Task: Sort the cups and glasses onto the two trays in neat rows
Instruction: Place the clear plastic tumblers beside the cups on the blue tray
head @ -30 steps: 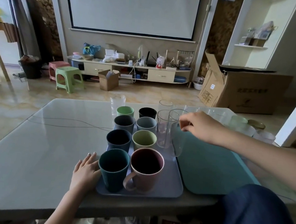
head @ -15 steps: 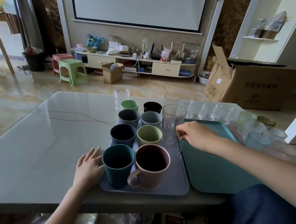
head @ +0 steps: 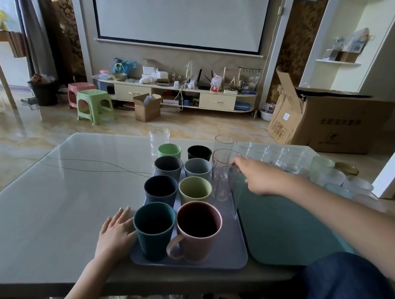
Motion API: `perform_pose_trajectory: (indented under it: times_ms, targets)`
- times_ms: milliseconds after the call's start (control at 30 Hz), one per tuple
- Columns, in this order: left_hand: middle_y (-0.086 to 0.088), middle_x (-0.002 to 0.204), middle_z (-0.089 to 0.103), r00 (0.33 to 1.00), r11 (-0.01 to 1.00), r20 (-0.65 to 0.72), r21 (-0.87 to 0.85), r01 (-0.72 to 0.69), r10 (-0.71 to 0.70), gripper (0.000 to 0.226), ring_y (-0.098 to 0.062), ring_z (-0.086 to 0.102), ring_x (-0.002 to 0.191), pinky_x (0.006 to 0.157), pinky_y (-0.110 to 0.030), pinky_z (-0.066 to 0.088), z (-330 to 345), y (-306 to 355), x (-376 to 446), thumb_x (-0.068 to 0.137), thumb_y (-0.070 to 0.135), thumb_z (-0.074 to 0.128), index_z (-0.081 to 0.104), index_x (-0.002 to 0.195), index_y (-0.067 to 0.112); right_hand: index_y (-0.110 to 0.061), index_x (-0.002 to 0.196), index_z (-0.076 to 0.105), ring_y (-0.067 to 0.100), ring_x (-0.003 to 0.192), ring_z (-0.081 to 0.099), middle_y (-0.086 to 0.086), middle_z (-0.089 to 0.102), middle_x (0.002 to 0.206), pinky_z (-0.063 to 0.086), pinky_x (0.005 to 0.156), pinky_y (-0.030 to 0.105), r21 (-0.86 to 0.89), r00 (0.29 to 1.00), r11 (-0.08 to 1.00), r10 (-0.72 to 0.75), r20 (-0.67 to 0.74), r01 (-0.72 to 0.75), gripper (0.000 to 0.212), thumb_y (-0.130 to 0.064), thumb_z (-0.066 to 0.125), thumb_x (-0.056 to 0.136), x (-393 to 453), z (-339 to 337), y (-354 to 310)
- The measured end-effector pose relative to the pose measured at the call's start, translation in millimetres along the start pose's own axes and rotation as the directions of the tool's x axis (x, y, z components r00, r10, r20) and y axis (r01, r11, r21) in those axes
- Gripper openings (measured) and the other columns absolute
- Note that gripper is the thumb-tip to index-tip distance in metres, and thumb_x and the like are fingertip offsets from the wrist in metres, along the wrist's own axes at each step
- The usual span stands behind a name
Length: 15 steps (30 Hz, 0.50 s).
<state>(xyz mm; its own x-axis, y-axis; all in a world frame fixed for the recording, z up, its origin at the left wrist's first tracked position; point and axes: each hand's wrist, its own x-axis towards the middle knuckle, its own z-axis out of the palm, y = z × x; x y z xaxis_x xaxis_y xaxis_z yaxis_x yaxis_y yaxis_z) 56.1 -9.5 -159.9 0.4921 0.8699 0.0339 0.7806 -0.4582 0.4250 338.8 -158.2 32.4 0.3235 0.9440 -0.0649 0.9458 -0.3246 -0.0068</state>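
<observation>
The right hand [head: 259, 177] has let go of the tall clear glass [head: 223, 174] it carried a second ago — fingers now loose beside its rim, glass standing on the lavender tray [head: 232, 250] next to 8 cups. The left hand [head: 117, 233] lies flat at the tray's edge; the teal tray [head: 280, 231] awaits glasses.

Wall: white screen [head: 182, 10], patterned brown panels either side.
Floor: glossy beige tile [head: 194, 127].
Furniture: low cabinet [head: 173, 94], green stool [head: 95, 105], pink stool [head: 79, 89], white shelf [head: 340, 42].
Right: open carton [head: 328, 121].
</observation>
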Motion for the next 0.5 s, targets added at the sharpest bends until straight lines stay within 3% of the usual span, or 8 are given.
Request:
perform_pose_trajectory:
  times_ms: [167,300,400,500]
  targets:
    - [0.006,0.155,0.021,0.999,0.999,-0.03,-0.037,0.013,-0.015,0.05,-0.016,0.012,0.145,0.119,-0.037,0.009,-4,4,-2,0.092,0.05,0.038,0.034,0.14,0.036,-0.024,0.135,0.03,0.012,0.062,0.046,0.007,0.046,0.126,0.036,0.047,0.03,0.074,0.982,0.997,-0.013,-0.19,0.028,0.056,0.002,0.044,0.087,26,-26,-18]
    - [0.004,0.144,0.042,0.992,1.0,-0.122,-0.015,0.009,-0.011,0.052,-0.019,0.033,0.135,0.112,-0.038,0.022,-14,7,10,0.089,0.047,0.048,0.038,0.138,0.034,-0.025,0.131,0.037,0.019,0.084,0.056,0.004,0.049,0.127,0.046,0.061,0.036,0.063,0.973,0.994,-0.074,-0.217,0.089,0.052,0.002,0.041,0.087,72,-35,-50]
    - [0.002,0.151,0.033,0.996,1.0,-0.085,0.015,-0.024,0.025,0.068,-0.018,0.021,0.143,0.117,-0.039,0.011,-17,7,29,0.086,0.053,0.05,0.024,0.145,0.031,-0.024,0.127,0.045,0.017,0.09,0.049,0.001,0.052,0.13,0.04,0.066,0.031,0.006,0.963,0.991,-0.125,-0.238,0.131,0.042,-0.001,0.038,0.092,115,-39,-73]
    - [0.003,0.156,0.017,0.997,0.998,-0.042,0.026,-0.059,0.06,0.062,-0.014,0.002,0.146,0.119,-0.042,-0.002,-12,6,46,0.091,0.05,0.042,0.022,0.145,0.029,-0.021,0.125,0.049,0.019,0.096,0.051,0.001,0.054,0.13,0.04,0.07,0.031,-0.045,0.957,0.983,-0.186,-0.224,0.18,0.031,-0.012,0.041,0.096,164,-36,-90]
